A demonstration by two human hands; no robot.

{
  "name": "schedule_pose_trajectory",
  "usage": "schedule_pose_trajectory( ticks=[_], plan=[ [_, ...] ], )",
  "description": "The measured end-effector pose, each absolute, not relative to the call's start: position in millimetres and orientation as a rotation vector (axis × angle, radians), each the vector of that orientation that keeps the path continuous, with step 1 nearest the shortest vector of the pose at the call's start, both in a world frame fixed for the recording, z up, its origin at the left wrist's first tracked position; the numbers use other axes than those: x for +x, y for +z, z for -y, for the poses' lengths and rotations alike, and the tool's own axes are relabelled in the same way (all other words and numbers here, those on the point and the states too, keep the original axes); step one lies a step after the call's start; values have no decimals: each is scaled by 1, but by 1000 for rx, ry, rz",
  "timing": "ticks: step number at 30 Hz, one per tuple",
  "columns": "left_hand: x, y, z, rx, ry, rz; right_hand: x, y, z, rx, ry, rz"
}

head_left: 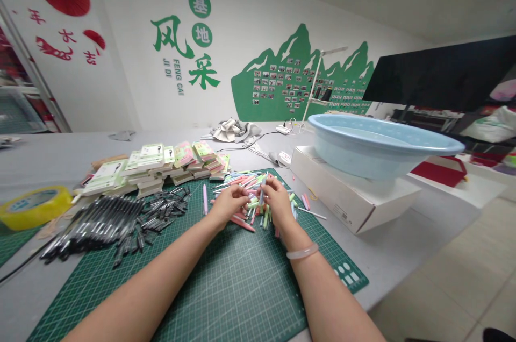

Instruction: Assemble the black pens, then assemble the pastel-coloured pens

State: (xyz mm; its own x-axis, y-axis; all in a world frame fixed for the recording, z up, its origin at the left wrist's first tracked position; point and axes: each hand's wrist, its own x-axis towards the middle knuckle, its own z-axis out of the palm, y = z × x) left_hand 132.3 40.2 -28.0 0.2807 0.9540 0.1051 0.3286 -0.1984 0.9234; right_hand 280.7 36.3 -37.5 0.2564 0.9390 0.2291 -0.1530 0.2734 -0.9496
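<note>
Over a heap of pastel pen parts (253, 213), both my hands are close together, almost touching. My right hand (279, 203) is closed, with a pale blue pen part (263, 190) upright between thumb and fingers. Its wrist wears a pale bangle (302, 252). My left hand (230, 204) is pinched at the left side of the heap; whatever its fingertips hold is too small to make out. A lilac pen (205, 200) lies left of that hand, and a coral pen (243, 223) lies just below it. All this rests on a green cutting mat (237, 283).
Black pens (102, 223) and loose black caps lie on the left, near stacked small boxes (149, 162) and yellow tape (36, 207). On the right, a blue basin (363, 154) stands on a white box (338, 191). Crumpled cloth (231, 130) lies behind.
</note>
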Motion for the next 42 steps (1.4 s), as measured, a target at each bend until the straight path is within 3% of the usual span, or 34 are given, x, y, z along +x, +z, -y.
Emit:
schedule_pose_trajectory(
  ticks=[6, 14, 26, 31, 35, 42],
  plan=[
    [117, -17, -44, 1145, 1131, -794, 271, -31, -27, -917, 1157, 1055],
    [109, -3, -46, 1190, 1219, -705, 263, -25, -18, -767, 1296, 1158],
    [127, -18, -44, 1328, 1153, -733, 270, -22, -19, -778, 1275, 1136],
    [141, -26, -37, 1884, 1009, -1047, 287, -21, -27, -834, 1098, 1036],
    [157, -34, -25, 2430, 822, -1002, 293, -21, -31, -849, 1025, 996],
    [166, -40, -21, 2597, 664, -1239, 297, -21, -32, -896, 974, 847]
  ],
)
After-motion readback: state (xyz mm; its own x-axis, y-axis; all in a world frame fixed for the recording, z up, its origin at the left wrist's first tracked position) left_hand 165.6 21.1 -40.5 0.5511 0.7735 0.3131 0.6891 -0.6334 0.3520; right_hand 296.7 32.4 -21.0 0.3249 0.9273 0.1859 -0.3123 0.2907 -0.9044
